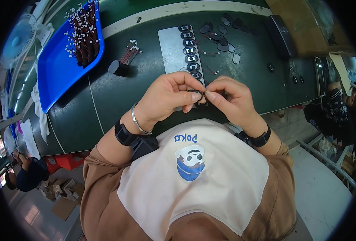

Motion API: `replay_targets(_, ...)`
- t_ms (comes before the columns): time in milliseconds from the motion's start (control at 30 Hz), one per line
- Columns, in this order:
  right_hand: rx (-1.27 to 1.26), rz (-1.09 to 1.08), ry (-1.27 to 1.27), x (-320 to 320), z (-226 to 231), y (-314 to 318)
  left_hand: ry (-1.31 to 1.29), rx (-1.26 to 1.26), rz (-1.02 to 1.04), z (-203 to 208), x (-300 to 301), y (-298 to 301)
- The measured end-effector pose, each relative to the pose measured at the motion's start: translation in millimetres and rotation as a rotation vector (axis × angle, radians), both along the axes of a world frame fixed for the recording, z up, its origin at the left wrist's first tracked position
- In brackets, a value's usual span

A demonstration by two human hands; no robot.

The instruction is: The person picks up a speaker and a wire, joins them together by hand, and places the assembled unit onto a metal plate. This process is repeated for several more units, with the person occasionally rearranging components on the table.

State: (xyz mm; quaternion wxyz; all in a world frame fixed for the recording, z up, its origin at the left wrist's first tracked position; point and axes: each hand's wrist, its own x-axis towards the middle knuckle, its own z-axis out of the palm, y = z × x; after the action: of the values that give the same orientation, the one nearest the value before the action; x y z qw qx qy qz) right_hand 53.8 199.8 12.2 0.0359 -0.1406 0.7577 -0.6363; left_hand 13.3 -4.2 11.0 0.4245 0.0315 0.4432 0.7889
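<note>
My left hand (166, 94) pinches a small oval black speaker (195, 92) between thumb and forefinger, close in front of my body. Against its right side, the thumb and forefinger of my right hand (235, 99) are pressed together. What those fingertips grip is too small to make out. Just beyond my hands lies a pale metal plate (170, 48). Along its right edge runs a row of similar oval speakers (190, 51), with thin red and black wires (207, 52) trailing right to white connectors. The near end of the row is partly hidden by my hands.
A blue tray (59, 76) at left holds bundled wires (85, 40) with white connectors. Nearer stands a dark wrapped wire bundle (119, 67). Loose black oval pieces (223, 29) lie beyond the plate; a black case (280, 36) sits far right. Other people are at both sides.
</note>
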Motion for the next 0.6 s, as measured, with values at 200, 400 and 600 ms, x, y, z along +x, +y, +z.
replay_targets(200,0.502,-0.109,0.643,-8,24,2,0.052,-0.055,0.013,4,0,4)
replay_targets(400,0.526,-0.009,0.63,-5,12,-1,0.008,-0.092,-0.07,9,-3,-3)
replay_targets(600,0.329,0.094,0.643,0,4,5,-0.119,-0.11,-0.215,11,-5,-8)
